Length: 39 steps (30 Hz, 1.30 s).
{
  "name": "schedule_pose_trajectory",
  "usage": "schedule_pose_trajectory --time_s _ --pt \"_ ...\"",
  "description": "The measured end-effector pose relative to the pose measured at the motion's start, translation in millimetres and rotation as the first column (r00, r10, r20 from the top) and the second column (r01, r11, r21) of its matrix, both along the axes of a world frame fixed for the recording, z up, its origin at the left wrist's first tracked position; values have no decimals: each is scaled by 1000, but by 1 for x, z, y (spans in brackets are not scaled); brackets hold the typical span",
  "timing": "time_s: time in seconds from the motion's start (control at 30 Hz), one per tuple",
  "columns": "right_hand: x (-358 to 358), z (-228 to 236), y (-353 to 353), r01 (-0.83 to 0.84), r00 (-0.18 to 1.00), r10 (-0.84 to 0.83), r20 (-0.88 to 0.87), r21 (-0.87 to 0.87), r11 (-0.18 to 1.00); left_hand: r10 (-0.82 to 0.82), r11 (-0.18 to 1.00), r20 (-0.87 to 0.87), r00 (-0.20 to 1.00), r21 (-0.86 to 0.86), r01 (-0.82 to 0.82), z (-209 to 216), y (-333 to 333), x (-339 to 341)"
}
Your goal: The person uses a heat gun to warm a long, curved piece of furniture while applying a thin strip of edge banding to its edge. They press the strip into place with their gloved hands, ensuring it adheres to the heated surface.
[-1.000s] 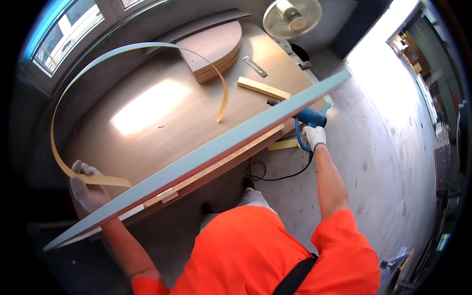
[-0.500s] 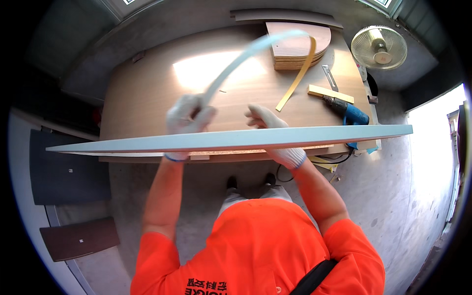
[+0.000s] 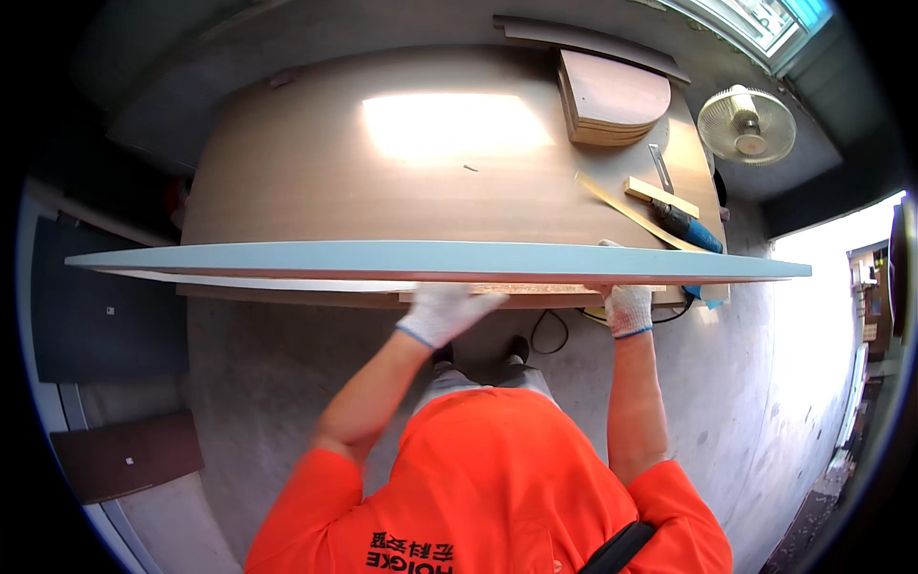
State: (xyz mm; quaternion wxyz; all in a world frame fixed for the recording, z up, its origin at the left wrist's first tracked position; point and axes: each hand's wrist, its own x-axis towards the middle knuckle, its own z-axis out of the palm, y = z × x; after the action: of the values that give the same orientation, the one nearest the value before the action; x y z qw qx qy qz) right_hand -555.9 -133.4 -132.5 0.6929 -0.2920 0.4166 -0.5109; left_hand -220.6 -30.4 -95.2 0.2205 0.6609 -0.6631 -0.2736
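Note:
A long panel (image 3: pixel 430 258) stands on its side across the front of the worktable, its narrow light-blue edge facing up. My right hand (image 3: pixel 628 308), in a white knit glove, grips the panel right of its middle; fingertips show over the far side of the edge. Also gloved, my left hand (image 3: pixel 442 314) is against or close to the panel's near side, slightly blurred, its fingers stretched out and holding nothing. Past the panel, a thin yellowish edging strip (image 3: pixel 622 205) lies on the table, one end reaching behind the panel.
On the worktable (image 3: pixel 287 172) lie a blue heat gun (image 3: pixel 693 228), a pale wooden block (image 3: pixel 660 196), a metal tool (image 3: pixel 660 167) and a stack of round-ended boards (image 3: pixel 617 96). A fan (image 3: pixel 748 126) stands at the far right. A cable (image 3: pixel 550 333) hangs below the panel.
My left hand has let go of the curved strip, which now lies on the table, and has come to the panel's near side. My right hand has moved right and grips the panel.

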Motion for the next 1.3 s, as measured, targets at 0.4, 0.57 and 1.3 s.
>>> schedule_pose_trajectory --time_s 0.4,0.57,1.3 --pt "-12 -58 26 18 992 2 -125 162 987 -25 995 548 836 -70 76 -87 59 206" --pt "-10 -71 30 65 995 -49 -92 175 982 11 995 490 871 -92 40 -105 52 207" --pt "-2 -76 35 115 954 -55 -293 191 975 -90 987 466 880 161 15 -91 73 145"
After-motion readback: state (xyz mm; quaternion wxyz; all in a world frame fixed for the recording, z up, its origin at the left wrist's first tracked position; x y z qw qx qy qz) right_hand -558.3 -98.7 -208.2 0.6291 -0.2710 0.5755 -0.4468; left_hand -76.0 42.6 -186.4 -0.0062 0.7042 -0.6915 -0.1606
